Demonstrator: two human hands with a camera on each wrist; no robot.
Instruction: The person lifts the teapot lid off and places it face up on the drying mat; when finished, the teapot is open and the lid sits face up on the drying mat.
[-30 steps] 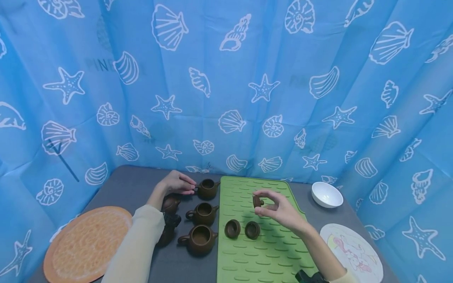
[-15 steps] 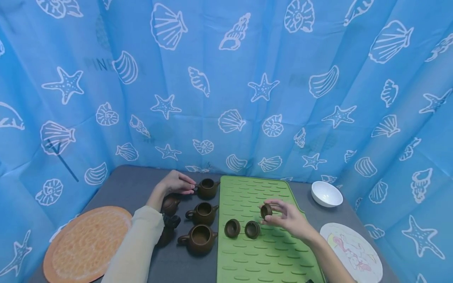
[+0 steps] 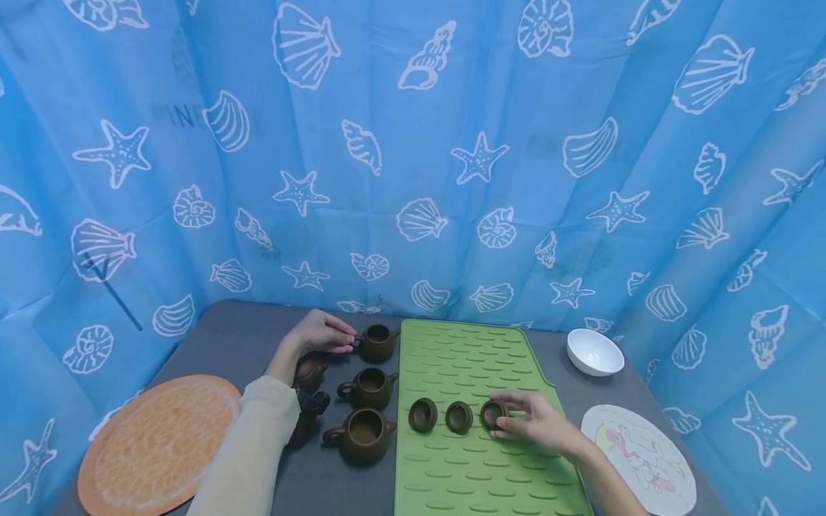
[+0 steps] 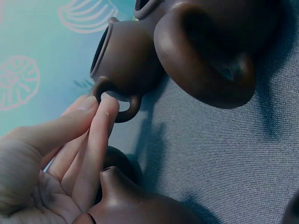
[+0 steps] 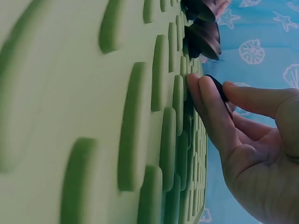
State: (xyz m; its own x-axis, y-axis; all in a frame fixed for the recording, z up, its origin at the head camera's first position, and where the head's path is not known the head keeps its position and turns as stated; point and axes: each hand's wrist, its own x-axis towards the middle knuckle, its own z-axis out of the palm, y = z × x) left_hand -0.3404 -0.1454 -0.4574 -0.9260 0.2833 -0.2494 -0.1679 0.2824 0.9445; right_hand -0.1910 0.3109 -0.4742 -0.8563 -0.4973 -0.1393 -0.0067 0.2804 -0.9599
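Brown teapots (image 3: 364,432); green ribbed mat (image 3: 471,358); blue seashell-print curtain (image 3: 413,143); white bowl (image 3: 594,353).

1. Blue curtain (image 3: 413,143) all around, printed with white shells and starfish, creased and folded in the corners.
2. Grey table (image 3: 239,337) pushed right up against it, with a fabric-like weave up close.
3. Lighting is soft and even, with only faint shadows on the table.
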